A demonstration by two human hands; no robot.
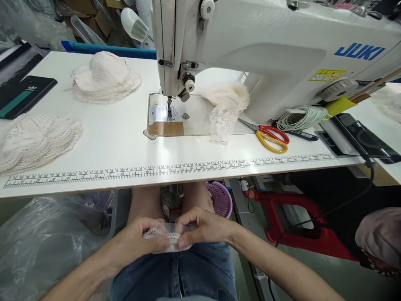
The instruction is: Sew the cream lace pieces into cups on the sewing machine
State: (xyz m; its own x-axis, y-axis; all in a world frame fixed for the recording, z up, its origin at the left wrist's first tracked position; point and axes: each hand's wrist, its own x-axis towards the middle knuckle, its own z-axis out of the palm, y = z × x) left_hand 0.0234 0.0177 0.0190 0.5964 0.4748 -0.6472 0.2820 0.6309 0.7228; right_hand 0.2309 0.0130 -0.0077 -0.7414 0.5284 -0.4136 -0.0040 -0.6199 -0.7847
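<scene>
White surface (115, 140): extends ahead of both hands. JUKI sewing machine (250, 46): stands on it, ahead and to the right of the left hand. Scalloped lace stack (37, 142) and cream fabric stack (105, 77): both lie ahead and left of the left hand. Left hand (147, 238) and right hand (199, 230): each pinches, thumb against fingers. Lace-trimmed white piece (173, 238): gripped between the two hands, over the lap.
</scene>
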